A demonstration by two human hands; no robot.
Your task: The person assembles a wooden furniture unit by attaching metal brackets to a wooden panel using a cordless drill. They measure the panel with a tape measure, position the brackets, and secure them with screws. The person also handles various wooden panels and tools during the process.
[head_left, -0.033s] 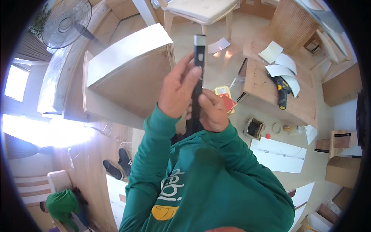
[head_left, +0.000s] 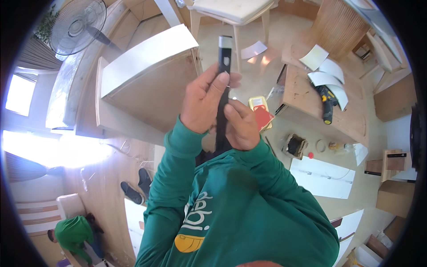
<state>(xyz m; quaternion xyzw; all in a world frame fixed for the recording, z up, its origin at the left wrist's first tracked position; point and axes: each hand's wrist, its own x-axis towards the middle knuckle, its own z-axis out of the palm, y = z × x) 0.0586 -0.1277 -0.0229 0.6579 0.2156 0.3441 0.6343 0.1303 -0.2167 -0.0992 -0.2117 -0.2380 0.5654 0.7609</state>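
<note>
Holding a black bar (head_left: 222, 93) upright in 2 hands.
Left hand (head_left: 205, 104) wrapped around mid-bar, right hand (head_left: 242, 127) clamped lower; likely inspection, steady grip needed next.

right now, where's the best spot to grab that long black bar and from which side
Probably the bare upper stretch of the long black bar, just under its pale end cap, reached from above or the far side. It stands nearly upright, and its middle and lower part are already wrapped by the left hand and right hand, so only the top is free.
</note>
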